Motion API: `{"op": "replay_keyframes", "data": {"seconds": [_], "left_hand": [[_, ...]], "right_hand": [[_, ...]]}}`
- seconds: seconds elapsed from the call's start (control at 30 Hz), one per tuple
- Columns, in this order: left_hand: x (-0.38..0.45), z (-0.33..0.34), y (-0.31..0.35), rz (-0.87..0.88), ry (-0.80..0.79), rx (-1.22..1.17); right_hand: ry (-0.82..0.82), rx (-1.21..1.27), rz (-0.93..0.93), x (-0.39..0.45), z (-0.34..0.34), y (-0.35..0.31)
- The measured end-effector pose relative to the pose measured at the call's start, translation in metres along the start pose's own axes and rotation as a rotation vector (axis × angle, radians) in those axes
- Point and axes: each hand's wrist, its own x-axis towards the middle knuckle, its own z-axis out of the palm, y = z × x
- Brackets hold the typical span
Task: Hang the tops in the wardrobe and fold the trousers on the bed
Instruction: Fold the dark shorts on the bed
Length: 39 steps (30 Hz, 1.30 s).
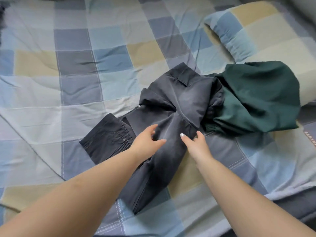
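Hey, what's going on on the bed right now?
A person is working on a crumpled pair of faded dark grey trousers on a blue, grey and tan checked bedspread. The left hand and right hand reach over the middle of the trousers with fingers spread, gripping nothing yet. A folded charcoal garment with a stitched pocket lies to the left, and a rumpled dark green garment sits to the right, beside a checked pillow.

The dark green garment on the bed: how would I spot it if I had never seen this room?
Start at the checked pillow at the bed's upper right. Just below it lies a crumpled dark green garment, its left edge touching the grey trousers that both hands reach for. It is the only green cloth; its neighbours are grey or near black.
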Motion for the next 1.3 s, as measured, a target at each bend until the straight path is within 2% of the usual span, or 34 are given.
{"op": "replay_keyframes", "data": {"seconds": [0.13,0.23,0.33,0.43,0.6,0.7,0.8,0.87,0.97,1.07,1.13,1.23,1.3], "left_hand": [[0.02,0.021,-0.008,0.029,-0.057,0.128],[0.023,0.035,-0.01,0.059,-0.071,0.081],[0.016,0.04,-0.011,0.086,-0.027,0.047],[0.005,0.028,-0.007,0.129,0.032,-0.059],[-0.027,-0.01,0.023,0.192,-0.12,-0.114],[-0.042,-0.038,0.046,0.201,-0.032,-0.052],[-0.063,-0.082,0.068,0.233,0.054,-0.081],[-0.078,-0.103,0.077,0.247,0.016,-0.085],[-0.105,-0.122,0.086,0.243,-0.029,-0.089],[-0.136,-0.151,0.089,0.19,-0.007,-0.199],[-0.156,-0.177,0.089,0.155,-0.04,-0.339],[-0.192,-0.219,0.087,0.104,-0.05,-0.546],[-0.216,-0.234,0.079,0.078,-0.082,-0.637]], "right_hand": [[-0.021,0.088,0.099,0.023,0.013,0.013],[0.0,0.173,0.09,0.032,0.019,0.01],[-0.013,0.171,-0.001,0.024,0.027,-0.003],[-0.124,0.198,-0.118,-0.006,0.031,-0.02],[-0.364,0.036,-0.332,-0.063,0.024,-0.056],[-0.445,-0.034,-0.435,-0.087,0.029,-0.086],[-0.53,0.022,-0.508,-0.117,0.03,-0.113],[-0.453,0.093,-0.574,-0.133,0.031,-0.114],[-0.172,0.212,-0.612,-0.164,0.033,-0.099],[-0.017,0.008,-0.66,-0.19,0.033,-0.078],[-0.109,-0.227,-0.66,-0.206,0.036,-0.066],[-0.353,-0.39,-0.651,-0.243,0.053,-0.068],[-0.315,-0.436,-0.701,-0.27,0.069,-0.069]]}}
